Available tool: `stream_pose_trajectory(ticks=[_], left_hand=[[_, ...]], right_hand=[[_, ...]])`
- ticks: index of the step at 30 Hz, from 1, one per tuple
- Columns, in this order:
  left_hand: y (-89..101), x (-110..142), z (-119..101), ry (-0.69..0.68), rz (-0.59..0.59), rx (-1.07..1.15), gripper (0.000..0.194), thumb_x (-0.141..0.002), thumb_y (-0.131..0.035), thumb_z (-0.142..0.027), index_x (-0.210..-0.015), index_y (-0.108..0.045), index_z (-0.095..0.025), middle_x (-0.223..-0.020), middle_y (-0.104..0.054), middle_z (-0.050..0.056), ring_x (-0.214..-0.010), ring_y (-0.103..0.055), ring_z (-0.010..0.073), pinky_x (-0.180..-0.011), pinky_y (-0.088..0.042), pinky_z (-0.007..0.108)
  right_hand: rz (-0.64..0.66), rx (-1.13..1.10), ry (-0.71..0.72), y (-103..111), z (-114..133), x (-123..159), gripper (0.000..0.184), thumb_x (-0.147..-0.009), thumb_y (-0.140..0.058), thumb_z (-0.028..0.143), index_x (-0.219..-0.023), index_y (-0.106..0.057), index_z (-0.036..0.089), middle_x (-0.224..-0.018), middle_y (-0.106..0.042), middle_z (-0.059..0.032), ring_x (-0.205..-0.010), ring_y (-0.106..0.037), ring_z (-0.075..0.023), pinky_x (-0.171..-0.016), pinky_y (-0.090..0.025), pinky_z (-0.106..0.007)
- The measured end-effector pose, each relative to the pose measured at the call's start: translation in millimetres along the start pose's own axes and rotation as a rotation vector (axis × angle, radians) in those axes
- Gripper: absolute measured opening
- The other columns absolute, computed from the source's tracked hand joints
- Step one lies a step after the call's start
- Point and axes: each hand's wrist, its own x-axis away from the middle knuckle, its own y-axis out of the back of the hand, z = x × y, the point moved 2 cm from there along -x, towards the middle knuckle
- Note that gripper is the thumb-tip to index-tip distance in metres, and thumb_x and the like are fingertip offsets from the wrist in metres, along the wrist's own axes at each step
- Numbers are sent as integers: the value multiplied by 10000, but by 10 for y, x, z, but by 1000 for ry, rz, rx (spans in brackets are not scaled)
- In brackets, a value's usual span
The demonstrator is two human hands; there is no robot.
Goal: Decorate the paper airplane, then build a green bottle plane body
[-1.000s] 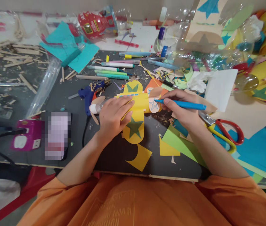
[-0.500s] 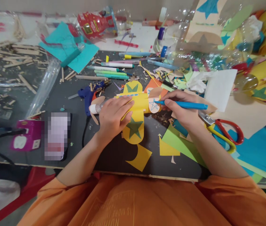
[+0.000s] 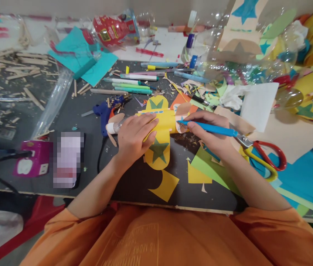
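Note:
A yellow paper plane point(image 3: 160, 127) with green stars on its wings lies on the dark table point(image 3: 134, 181). My left hand point(image 3: 134, 138) lies over its body with the fingers laid flat, pressing it down. My right hand point(image 3: 210, 131) is closed round a blue marker point(image 3: 208, 128), whose tip touches the tan tail piece point(image 3: 180, 123) of the plane, where a blue star is drawn. A clear bottle neck with a white cap point(image 3: 112, 128) sticks out at the plane's left end.
Red-handled scissors point(image 3: 264, 157) lie right of my right hand. A blue glue gun point(image 3: 102, 111) lies left of the plane, several markers point(image 3: 132, 83) behind it. Yellow and green paper scraps point(image 3: 192, 173) lie near the front edge. Plastic bottles and coloured paper crowd the back and right.
My right hand has slid the marker a little to the left, so its tip now sits at the left side of the tan piece and partly covers the star. The left hand has not moved.

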Motion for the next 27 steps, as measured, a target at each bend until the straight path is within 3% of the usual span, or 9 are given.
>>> stream_pose_trajectory(ticks=[7,19,27], left_hand=[[8,-10,-6,-7,-19,48,295,-947,-472,-234,-1152,-684,-217,-1190,-742,70,-1118,-693,235,-948,-507,396],[-3,-2,5,20,14,47,320,-961,-437,-269,-1137,-699,-216,-1184,-742,78,-1112,-686,232,-961,-496,400],[-7,-6,2,15,4,31,320,-975,-424,-283,-1129,-696,-218,-1179,-742,77,-1108,-686,228,-949,-499,398]], right_hand=[[35,35,-7,-10,7,1,59,-811,-692,271,-819,-721,219,-824,-771,-27,-733,-714,-177,-682,-581,-302],[-33,19,-39,0,-17,4,99,-799,-677,314,-742,-689,234,-690,-721,-2,-576,-640,-150,-510,-513,-269],[20,24,42,-27,-14,18,89,-827,-682,300,-834,-717,218,-804,-764,-22,-692,-705,-170,-639,-572,-294]])
